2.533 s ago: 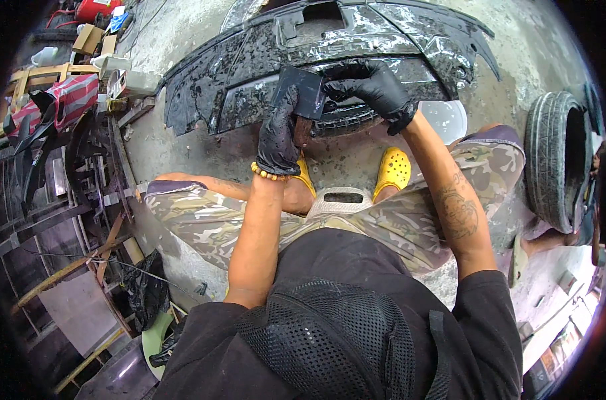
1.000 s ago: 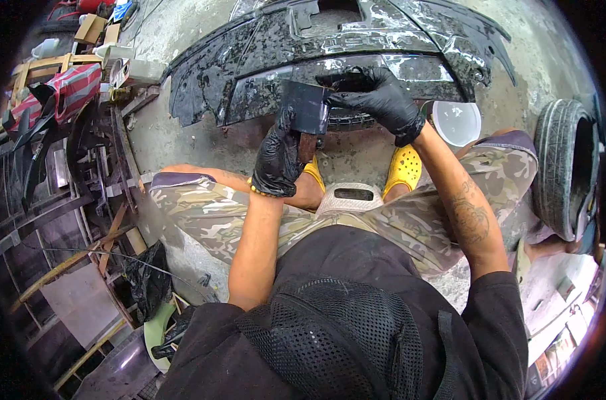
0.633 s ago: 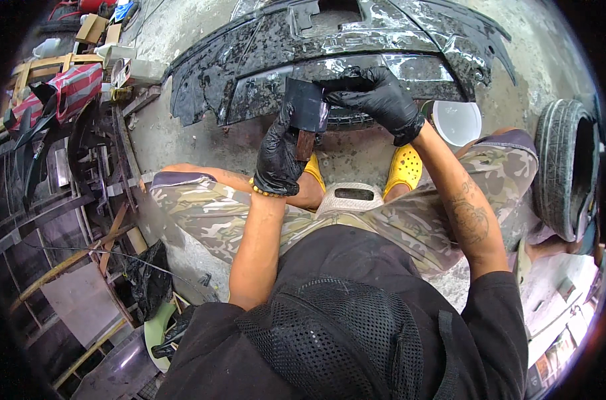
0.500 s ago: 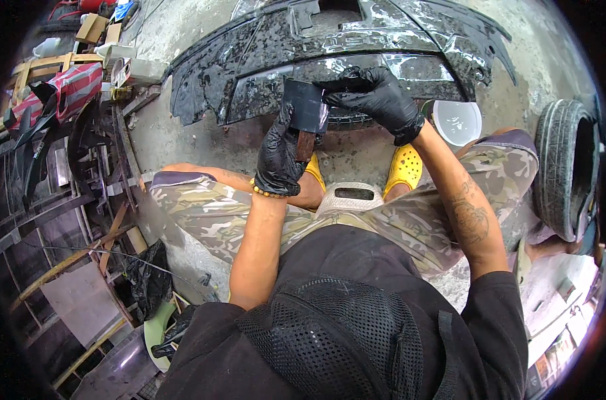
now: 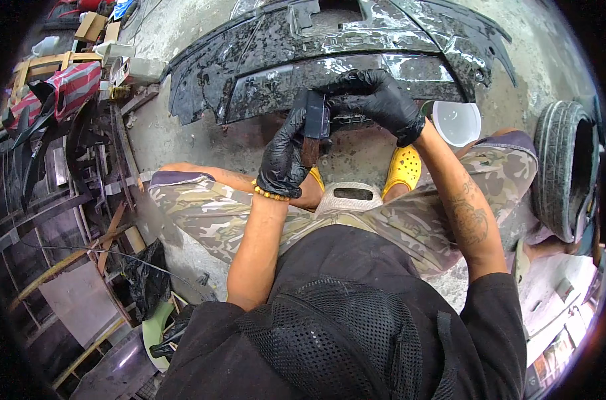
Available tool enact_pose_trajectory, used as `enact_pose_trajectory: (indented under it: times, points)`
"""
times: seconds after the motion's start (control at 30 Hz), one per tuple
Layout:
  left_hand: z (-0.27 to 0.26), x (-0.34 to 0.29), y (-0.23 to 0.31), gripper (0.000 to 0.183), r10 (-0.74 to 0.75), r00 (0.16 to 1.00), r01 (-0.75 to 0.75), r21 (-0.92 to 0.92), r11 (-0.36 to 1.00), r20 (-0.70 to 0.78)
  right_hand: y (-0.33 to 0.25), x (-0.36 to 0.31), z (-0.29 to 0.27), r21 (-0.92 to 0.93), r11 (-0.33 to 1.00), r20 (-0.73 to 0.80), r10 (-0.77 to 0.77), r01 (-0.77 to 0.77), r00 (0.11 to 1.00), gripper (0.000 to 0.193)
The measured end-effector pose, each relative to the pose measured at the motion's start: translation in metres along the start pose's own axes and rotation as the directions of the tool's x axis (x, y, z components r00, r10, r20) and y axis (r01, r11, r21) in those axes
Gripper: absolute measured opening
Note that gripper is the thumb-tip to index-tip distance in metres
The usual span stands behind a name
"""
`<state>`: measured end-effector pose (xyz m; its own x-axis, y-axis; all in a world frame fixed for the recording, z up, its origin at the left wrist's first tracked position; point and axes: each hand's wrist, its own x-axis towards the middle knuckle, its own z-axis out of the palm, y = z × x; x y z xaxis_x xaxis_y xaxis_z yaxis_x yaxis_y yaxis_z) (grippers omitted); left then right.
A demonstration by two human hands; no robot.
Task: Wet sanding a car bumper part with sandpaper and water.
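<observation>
My left hand (image 5: 284,155), in a black glove, is closed round a brown block (image 5: 310,152). A dark sheet that looks like sandpaper (image 5: 317,115) wraps the block's upper part, and the block's lower end sticks out below it. My right hand (image 5: 381,103), also gloved in black, pinches the sheet's upper right edge with bent fingers. Just beyond both hands lies a large, wet black car panel (image 5: 266,90), spotted with water and shiny in places. The left fingertips behind the block are partly hidden.
A white bucket (image 5: 457,123) stands right of the panel, with an upright tyre (image 5: 555,175) farther right. Metal frames and scrap (image 5: 63,220) crowd the left side. I sit on a pale plastic stool (image 5: 343,208). A yellow clog (image 5: 404,168) shows below the panel.
The sandpaper looks narrower, folded closer round the brown block. My left hand and the block have shifted slightly right. The right hand stays nearly in place.
</observation>
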<state>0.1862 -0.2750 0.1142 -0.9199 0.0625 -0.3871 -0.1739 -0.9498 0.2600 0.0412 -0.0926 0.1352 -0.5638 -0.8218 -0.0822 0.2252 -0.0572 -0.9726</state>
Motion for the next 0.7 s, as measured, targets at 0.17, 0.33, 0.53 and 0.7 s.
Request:
enact_pose_trajectory:
  times: [0.17, 0.33, 0.53, 0.7]
  points:
    - [-0.007, -0.009, -0.002, 0.054, 0.063, 0.998, -0.068, 0.219, 0.973, 0.029, 0.015, 0.000, -0.004, -0.276, 0.957, -0.055, -0.104, 0.085, 0.993, 0.045]
    - [-0.034, 0.019, 0.037, 0.045, 0.530, 0.831, -0.348, 0.901, 0.259, 0.169, 0.054, 0.014, -0.009, -0.600, 0.793, -0.091, -0.201, 0.107, 0.975, 0.064]
    - [-0.077, 0.071, 0.061, 0.041, 0.697, 0.706, -0.081, 0.992, -0.101, 0.129, 0.103, 0.049, -0.028, -0.995, 0.063, -0.086, -0.156, -0.077, 0.984, 0.078]
    - [-0.088, 0.083, 0.055, 0.045, 0.668, 0.729, -0.388, 0.894, 0.224, 0.149, 0.129, 0.043, -0.029, -0.998, 0.039, -0.060, -0.259, -0.051, 0.964, 0.083]
